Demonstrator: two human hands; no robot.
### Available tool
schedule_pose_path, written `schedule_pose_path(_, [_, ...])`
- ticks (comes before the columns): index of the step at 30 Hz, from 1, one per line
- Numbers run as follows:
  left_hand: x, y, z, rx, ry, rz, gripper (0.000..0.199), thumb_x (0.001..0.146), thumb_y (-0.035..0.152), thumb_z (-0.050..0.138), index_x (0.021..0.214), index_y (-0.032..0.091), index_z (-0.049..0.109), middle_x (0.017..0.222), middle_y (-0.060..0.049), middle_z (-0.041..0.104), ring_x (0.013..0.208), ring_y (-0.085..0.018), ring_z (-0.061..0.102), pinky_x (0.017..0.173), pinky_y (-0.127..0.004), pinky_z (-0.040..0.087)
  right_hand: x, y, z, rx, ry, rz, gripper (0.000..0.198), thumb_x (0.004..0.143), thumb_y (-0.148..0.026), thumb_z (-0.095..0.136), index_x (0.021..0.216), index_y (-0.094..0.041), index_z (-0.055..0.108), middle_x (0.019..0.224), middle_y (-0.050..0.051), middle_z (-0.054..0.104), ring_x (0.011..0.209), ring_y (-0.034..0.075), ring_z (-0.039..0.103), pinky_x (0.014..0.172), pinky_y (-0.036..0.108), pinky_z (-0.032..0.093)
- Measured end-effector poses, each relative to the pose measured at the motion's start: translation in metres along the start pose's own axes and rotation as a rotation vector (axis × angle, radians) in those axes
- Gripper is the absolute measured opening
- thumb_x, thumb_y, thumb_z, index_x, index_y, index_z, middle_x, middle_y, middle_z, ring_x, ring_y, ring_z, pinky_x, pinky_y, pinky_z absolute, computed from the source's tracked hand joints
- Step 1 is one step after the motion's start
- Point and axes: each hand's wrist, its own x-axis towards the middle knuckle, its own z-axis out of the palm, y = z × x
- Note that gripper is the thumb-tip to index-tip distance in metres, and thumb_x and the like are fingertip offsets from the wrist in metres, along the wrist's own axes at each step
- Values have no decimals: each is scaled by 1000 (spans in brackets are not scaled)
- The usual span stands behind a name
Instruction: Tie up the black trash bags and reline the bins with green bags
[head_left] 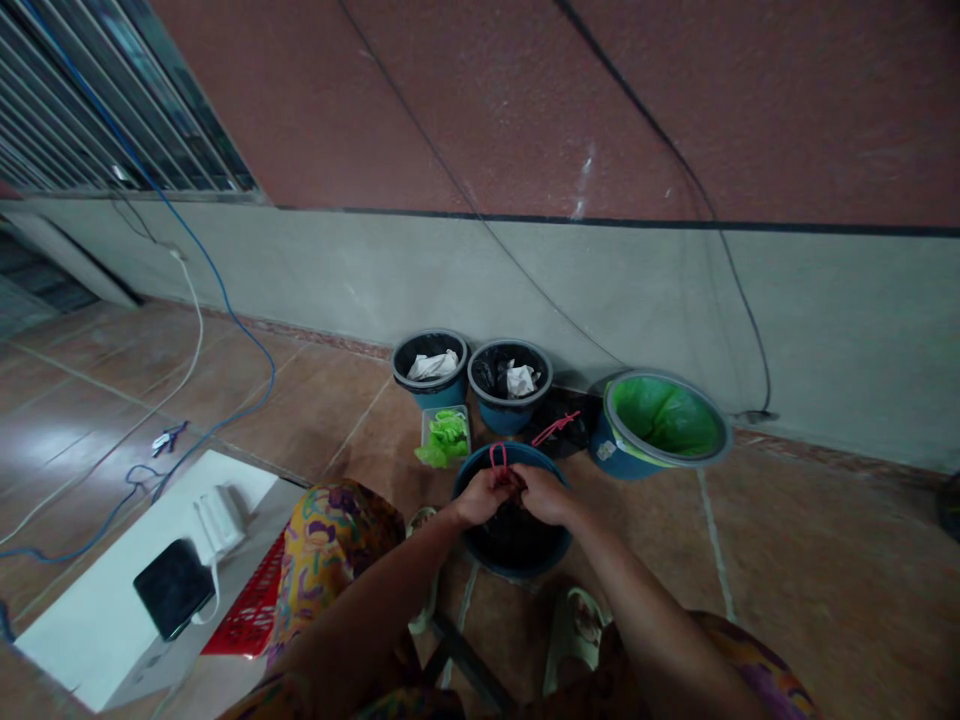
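Observation:
Both of my hands meet over a blue bin [517,573] that stands on the floor between my feet. My left hand [482,497] is closed, and a red drawstring [498,456] loops up beside its fingers. Against it, my right hand [543,494] is closed too, its fingertips pinching at the same gathered spot. Dark material, apparently a black garbage bag [511,540], fills the bin below them. My fingers partly hide the string and the top of the bag. Behind the bin lies a tied black bag [570,410] with red strings.
Two bins [430,335] [510,345] with black liners and white paper stand by the wall. A bin with a green liner [664,415] is at right. A small container holds green bags [445,440]. At left, a white box [105,610] carries a phone [174,588]; a blue cable [225,290] crosses the floor.

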Motion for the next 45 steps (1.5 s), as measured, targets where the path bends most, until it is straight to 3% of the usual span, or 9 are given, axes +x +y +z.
schedule_pose_path(8, [4, -13, -4, -72, 350, -142, 16, 61, 22, 77, 65, 15, 64, 60, 2, 63, 59, -11, 55, 65, -26, 43, -6, -12, -20, -133, 85, 133, 19, 87, -22, 58, 84, -18, 76, 92, 8, 77, 85, 18, 69, 70, 25, 42])
schedule_pose_path(13, [6, -8, -5, -94, 373, -176, 11, 58, 20, 75, 64, 15, 67, 66, -2, 69, 64, -15, 60, 68, -29, 48, -16, -19, -26, -77, -20, 167, 18, 87, -25, 61, 81, -19, 77, 75, 4, 75, 69, 15, 67, 63, 24, 40])
schedule_pose_path(16, [4, 2, -6, 227, 288, -100, 6, 60, 13, 67, 65, 16, 67, 67, -1, 69, 67, -15, 60, 71, -30, 49, -15, -14, -24, -137, -58, 190, 15, 84, -22, 63, 80, -19, 77, 81, 7, 76, 76, 18, 69, 66, 26, 43])
schedule_pose_path(19, [-2, 15, -4, 675, 130, 48, 18, 66, 8, 58, 75, 19, 70, 77, -2, 71, 78, -18, 63, 94, -39, 45, -8, -6, -20, -153, 25, 224, 23, 84, -14, 56, 91, -19, 77, 99, 12, 77, 92, 23, 70, 76, 29, 46])
schedule_pose_path(23, [-10, 24, 0, 1011, 40, 217, 27, 70, 6, 57, 89, 20, 70, 90, -5, 72, 94, -23, 63, 111, -50, 28, 3, 2, -7, 106, 77, 22, 39, 84, -7, 47, 112, -18, 72, 117, 10, 74, 107, 19, 67, 92, 27, 47])
schedule_pose_path(30, [-16, 7, -5, 1012, 173, 273, 22, 84, 14, 50, 101, 18, 64, 99, -9, 65, 92, -22, 58, 88, -35, 45, 13, 12, 11, 311, 21, -31, 37, 81, -4, 43, 97, -17, 74, 103, 7, 77, 88, 16, 69, 81, 25, 50])
schedule_pose_path(35, [-16, -5, -7, 1093, 264, 202, 11, 87, 18, 51, 87, 19, 62, 86, -7, 64, 85, -21, 57, 86, -34, 44, 11, 11, 10, 184, -18, 33, 27, 85, -10, 47, 86, -14, 74, 82, 7, 76, 72, 14, 66, 68, 23, 46])
schedule_pose_path(39, [-15, -13, -7, 1074, 271, 174, 12, 87, 18, 53, 77, 20, 61, 80, -5, 65, 82, -20, 59, 87, -32, 43, 8, 5, 8, -28, 7, 90, 29, 88, -12, 47, 90, -15, 77, 91, 9, 77, 85, 16, 69, 74, 23, 45])
schedule_pose_path(45, [-29, -27, -15, 924, 377, 8, 21, 83, 19, 61, 63, 20, 53, 69, 0, 60, 70, -14, 55, 72, -26, 41, 4, 11, 8, -220, 54, 283, 30, 87, -11, 51, 97, -18, 78, 106, 11, 77, 103, 22, 70, 82, 25, 47])
